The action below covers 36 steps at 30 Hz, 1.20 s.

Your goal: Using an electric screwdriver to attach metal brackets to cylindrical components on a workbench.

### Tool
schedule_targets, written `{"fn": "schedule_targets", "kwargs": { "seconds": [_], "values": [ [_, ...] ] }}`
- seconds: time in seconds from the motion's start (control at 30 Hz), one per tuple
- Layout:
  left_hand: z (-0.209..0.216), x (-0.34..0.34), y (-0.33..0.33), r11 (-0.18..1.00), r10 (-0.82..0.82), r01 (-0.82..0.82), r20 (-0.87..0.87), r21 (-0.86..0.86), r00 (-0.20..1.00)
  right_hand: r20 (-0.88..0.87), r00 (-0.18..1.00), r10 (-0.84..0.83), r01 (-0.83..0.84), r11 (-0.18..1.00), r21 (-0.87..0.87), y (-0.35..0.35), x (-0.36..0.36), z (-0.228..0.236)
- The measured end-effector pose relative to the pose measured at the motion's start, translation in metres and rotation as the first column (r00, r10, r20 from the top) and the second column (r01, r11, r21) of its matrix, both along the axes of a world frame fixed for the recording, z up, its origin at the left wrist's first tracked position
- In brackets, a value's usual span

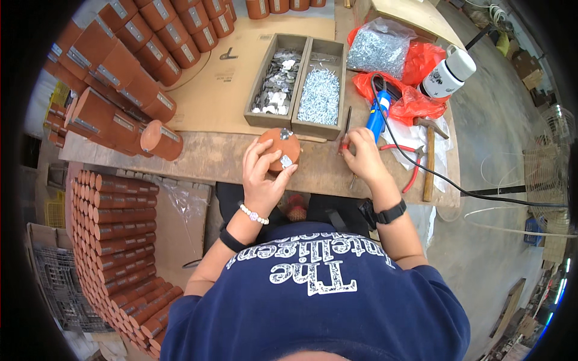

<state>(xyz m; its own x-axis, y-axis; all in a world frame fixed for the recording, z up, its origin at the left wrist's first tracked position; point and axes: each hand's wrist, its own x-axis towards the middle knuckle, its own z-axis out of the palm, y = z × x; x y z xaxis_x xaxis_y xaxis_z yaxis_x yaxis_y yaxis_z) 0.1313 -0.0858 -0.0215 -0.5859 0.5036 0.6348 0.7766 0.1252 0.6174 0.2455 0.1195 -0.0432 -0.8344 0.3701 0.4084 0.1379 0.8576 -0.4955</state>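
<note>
Head view: left hand (pixel 260 174) grips brown cylinder (pixel 280 148) at bench edge (pixel 198 170).

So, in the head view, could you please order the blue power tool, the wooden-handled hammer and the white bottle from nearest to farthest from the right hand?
1. Blue power tool: just beyond the right hand.
2. Wooden-handled hammer: on the bench, out to its right.
3. White bottle: far right corner, past the red bags.

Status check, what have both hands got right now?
Left hand grips brown round box on bench. Right hand on red-handled tool. Pliers, hammer alongside.
</note>
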Motion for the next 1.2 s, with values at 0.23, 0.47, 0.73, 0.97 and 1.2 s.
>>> {"fn": "schedule_targets", "kwargs": {
  "seconds": [0.23,0.47,0.73,0.97,1.2],
  "values": [
    [0.004,0.004,-0.007,0.997,-0.024,0.026,0.030,-0.072,0.999,-0.120,0.992,-0.036,-0.021,0.896,-0.444,-0.038,0.040,0.071],
    [0.021,0.002,-0.017,0.990,-0.084,0.109,0.252,-0.088,0.964,-0.806,0.026,0.592,-0.907,-0.325,-0.268,-0.103,0.040,0.203],
    [0.029,0.006,-0.023,0.996,-0.087,0.089,0.245,0.003,0.966,-0.930,-0.192,0.314,-0.933,-0.352,0.074,-0.118,0.024,0.199],
    [0.025,0.008,-0.023,0.995,-0.082,0.091,0.214,-0.035,0.973,-0.867,-0.134,0.481,-0.890,-0.443,-0.109,-0.091,0.035,0.212],
    [0.023,0.005,-0.024,0.996,0.029,-0.021,0.091,-0.091,0.995,-0.779,-0.406,0.479,-0.847,-0.518,0.123,-0.091,0.009,0.191]
  ]
}}
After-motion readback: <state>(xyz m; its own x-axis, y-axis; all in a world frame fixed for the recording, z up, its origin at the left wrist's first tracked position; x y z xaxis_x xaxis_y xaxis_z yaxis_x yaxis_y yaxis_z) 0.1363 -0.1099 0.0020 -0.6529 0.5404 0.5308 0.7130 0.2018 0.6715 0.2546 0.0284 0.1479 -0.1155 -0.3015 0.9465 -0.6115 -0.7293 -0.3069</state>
